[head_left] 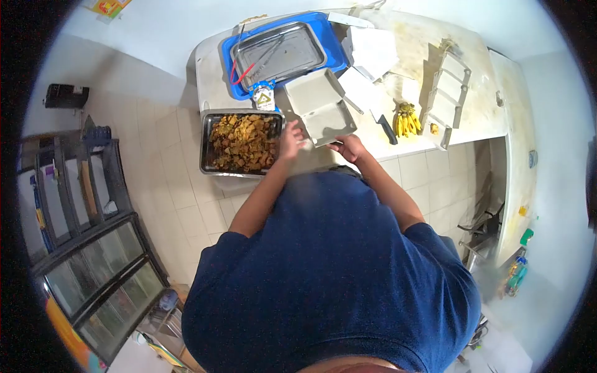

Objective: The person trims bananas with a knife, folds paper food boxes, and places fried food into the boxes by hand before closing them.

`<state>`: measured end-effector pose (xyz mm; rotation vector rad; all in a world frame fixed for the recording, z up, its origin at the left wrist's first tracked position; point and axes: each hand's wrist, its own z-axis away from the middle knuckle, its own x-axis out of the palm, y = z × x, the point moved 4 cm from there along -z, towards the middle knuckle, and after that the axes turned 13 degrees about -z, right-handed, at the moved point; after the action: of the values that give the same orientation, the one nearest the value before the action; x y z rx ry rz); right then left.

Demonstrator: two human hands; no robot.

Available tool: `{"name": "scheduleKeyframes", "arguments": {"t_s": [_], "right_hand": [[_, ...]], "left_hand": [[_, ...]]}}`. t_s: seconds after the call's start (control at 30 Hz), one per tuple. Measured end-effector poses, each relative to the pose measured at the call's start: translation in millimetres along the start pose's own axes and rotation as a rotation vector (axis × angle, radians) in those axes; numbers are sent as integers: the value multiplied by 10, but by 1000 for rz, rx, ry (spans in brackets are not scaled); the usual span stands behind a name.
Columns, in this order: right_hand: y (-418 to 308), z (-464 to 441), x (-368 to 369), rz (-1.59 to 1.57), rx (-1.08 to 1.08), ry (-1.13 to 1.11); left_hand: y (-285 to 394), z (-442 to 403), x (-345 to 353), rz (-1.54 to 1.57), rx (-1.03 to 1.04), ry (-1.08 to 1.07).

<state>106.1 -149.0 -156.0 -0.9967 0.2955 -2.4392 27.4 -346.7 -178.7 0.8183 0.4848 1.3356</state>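
Left hand: the bare left hand (291,142), fingers parted, nothing seen in its grasp, between food and box.
Right hand: the bare right hand (349,149), fingers curled at the box's near edge; whether they grip it cannot be told.
Box: 1 pale grey cardboard hinged food box (329,123), lid raised, on the white worktop (407,146).
Food: brown chopped pieces (244,143) in 1 dark rectangular metal tray (206,163), left of the box.
Right side: 1 black-handled knife (388,130) beside 1 yellow banana bunch (407,121).
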Motion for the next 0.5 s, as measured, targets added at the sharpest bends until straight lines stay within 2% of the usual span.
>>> {"name": "scheduleKeyframes", "arguments": {"t_s": [0.1,0.17,0.27,0.4,0.43,0.5], "right_hand": [[222,-177,-170,0,54,36],[301,-231,-282,19,88,-1],[230,-69,-96,76,85,-108],[72,230,431,197,124,-209],[89,201,464,247,141,-212],[144,120,547,350,183,-220]], "left_hand": [[-64,160,178,-336,11,-3],[-148,184,142,-378,-31,58],[184,428,151,-258,36,52],[177,193,-102,185,368,46],[112,214,-187,214,161,13],[229,367,-307,285,102,103]]}}
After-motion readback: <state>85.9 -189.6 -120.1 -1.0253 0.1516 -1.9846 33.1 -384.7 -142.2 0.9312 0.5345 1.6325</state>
